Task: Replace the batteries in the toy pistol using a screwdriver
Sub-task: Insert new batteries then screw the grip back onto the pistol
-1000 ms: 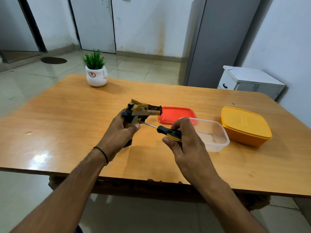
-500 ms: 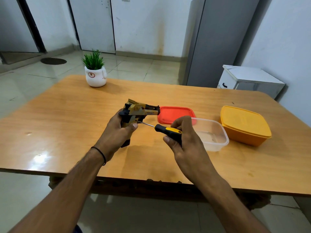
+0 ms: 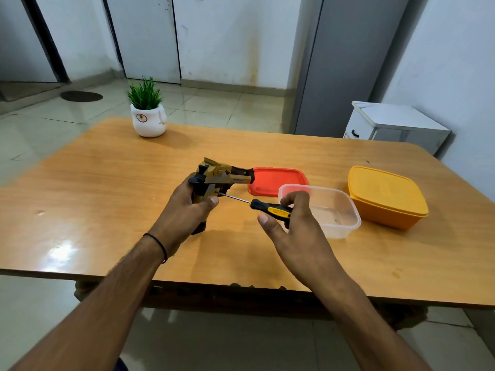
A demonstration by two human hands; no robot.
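My left hand grips the gold and black toy pistol by its handle, holding it upright over the wooden table with the barrel pointing right. My right hand holds the black and yellow screwdriver by the handle between curled fingers, with the thumb lifted off it. The thin metal shaft runs left and its tip sits against the pistol's grip just above my left thumb. The bottom of the pistol's handle shows below my left hand.
A clear plastic container stands right behind my right hand, a red lid lies beyond it, and a closed orange box sits further right. A small potted plant stands at the far left of the table.
My right hand has loosened around the screwdriver handle and the thumb has come off it. The pistol and the screwdriver tip stay in the same place.
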